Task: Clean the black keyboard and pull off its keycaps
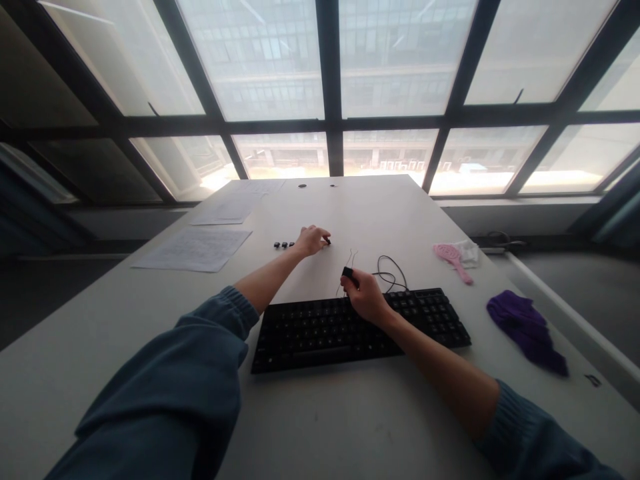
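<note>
My left hand (pixel 312 241) reaches out beyond the keyboard, fingers closed on a small black keycap (pixel 327 241) at the white tabletop. Whether that keycap rests on the table or is just above it, I cannot tell. Left of this hand, a few more black keycaps (pixel 277 245) lie in a row, partly hidden by the hand. My right hand (pixel 367 297) is closed round a keycap puller (pixel 347 272) with a black grip and thin wires, held over the top rows of the black keyboard (pixel 310 333). The right hand and forearm cover some keys.
Behind the keyboard loops its black cable (pixel 395 263). Printed paper sheets (pixel 195 250) lie at the left. On the right are a pink hairbrush (pixel 453 257) on a white packet (pixel 469 253), a purple cloth (pixel 525 327) and a small dark item (pixel 593 380) near the table edge.
</note>
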Tool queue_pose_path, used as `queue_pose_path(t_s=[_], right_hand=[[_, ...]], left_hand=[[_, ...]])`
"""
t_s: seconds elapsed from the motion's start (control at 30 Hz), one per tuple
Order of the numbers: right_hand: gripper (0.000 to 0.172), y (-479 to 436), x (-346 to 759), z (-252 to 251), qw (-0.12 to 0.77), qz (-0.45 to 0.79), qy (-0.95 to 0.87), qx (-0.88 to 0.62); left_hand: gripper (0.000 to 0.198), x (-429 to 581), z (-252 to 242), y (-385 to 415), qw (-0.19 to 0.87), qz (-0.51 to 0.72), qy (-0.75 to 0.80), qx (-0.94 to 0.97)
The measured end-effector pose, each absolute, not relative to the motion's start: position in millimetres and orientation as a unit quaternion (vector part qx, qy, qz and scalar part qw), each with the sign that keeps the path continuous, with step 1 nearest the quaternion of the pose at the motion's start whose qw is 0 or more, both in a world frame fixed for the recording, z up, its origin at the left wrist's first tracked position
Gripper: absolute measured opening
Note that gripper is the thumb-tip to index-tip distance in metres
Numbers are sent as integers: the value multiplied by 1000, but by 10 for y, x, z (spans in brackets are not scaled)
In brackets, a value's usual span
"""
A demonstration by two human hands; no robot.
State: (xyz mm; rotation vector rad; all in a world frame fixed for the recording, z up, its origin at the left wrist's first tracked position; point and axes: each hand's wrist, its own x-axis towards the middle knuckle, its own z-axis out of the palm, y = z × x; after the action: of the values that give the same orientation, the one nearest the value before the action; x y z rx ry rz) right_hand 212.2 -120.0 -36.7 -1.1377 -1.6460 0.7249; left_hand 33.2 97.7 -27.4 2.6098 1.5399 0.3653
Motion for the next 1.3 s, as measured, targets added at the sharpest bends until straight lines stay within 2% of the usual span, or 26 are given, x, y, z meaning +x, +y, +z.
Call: queue_pose_path(t_s=[0.33,0.53,0.63,0.87,1.3], right_hand=[[23,-1194,2130,-386,502,306,-660,-467],[22,-1190,2141,-399,557,271,-621,-480],[21,-1195,2145,-359,579,240,-614,-479],[23,-1202,2220,-275,481,277,-695,-458],[26,-1204,2221,-348,445,297,-710,-458]], left_hand=[[36,353,4,732,43,167,491,854],[30,412,186,-123,56,219,417,880],[29,396,199,-650,95,235,381,889],[31,337,1,-1332,182,260,397,861],[33,284,-274,-1387,155,278,372,872]])
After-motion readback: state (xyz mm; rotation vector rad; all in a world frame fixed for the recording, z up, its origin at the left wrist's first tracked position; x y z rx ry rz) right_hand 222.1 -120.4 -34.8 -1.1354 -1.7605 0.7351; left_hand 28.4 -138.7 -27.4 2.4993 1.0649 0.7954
